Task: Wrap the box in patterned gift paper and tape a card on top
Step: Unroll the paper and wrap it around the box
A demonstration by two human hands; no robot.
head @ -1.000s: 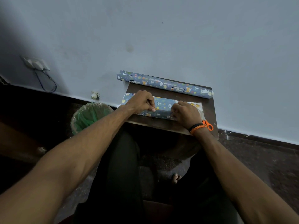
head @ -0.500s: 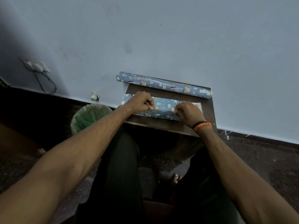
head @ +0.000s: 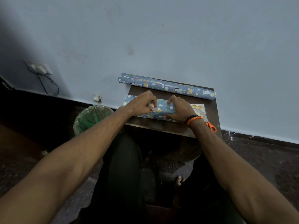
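Observation:
A box covered in blue patterned gift paper (head: pixel 163 109) lies on a small dark table (head: pixel 179 128). My left hand (head: pixel 142 104) rests over its left half, fingers curled down and pinching the paper at the top seam. On the box's right end sits my right hand (head: pixel 179 109), thumb and fingers curved around the end, pressing the paper against it. The paper's left end (head: pixel 128 100) sticks out past my left hand. A white card with yellow shapes (head: pixel 198 109) lies on the table right of my right hand.
A roll of the same gift paper (head: pixel 166 87) lies along the table's far edge by the wall. Orange-handled scissors (head: pixel 211 126) lie at the table's right front, partly behind my wrist. A green-lined bin (head: pixel 92 118) stands on the floor to the left.
My right hand has moved left along the box, uncovering the card and the scissors handle. My left hand has shifted slightly right, so both hands now sit close together on the box.

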